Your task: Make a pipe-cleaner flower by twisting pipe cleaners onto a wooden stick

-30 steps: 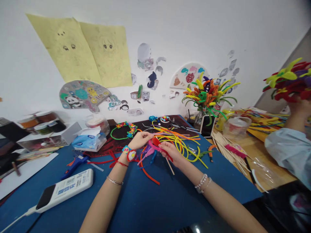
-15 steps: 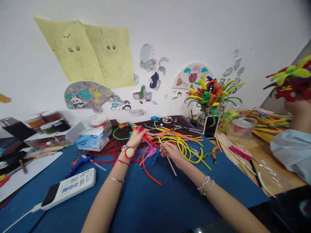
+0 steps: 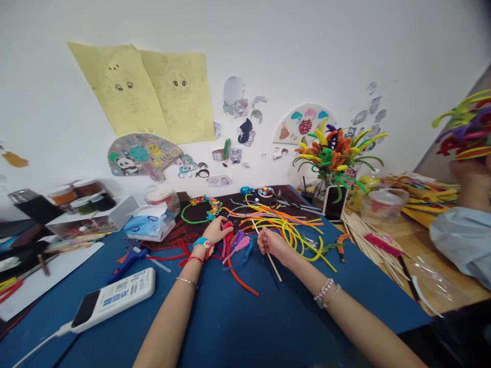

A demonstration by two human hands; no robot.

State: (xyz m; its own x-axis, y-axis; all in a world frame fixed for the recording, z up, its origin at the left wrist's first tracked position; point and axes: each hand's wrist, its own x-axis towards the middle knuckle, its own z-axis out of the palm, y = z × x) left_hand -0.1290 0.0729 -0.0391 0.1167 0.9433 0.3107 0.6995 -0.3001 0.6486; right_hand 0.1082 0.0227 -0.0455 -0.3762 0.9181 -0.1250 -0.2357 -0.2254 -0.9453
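Head camera live over the blue work mat (image 3: 245, 327): left hand (image 3: 215, 230) curled, fingers clenched around a fuzzy red pipe cleaner (image 3: 227, 234), right hand (image 3: 271, 244) pinching a thin wooden stick (image 3: 273, 263) just beside a tangle of yellow and orange pipe cleaners (image 3: 282, 225), while a co-worker's hand (image 3: 470, 179) raises a multicoloured pipe-cleaner bunch (image 3: 466, 130) at far right.

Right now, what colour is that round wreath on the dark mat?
The wreath is a green loop with multicoloured beads along its top; the head view shows it best.
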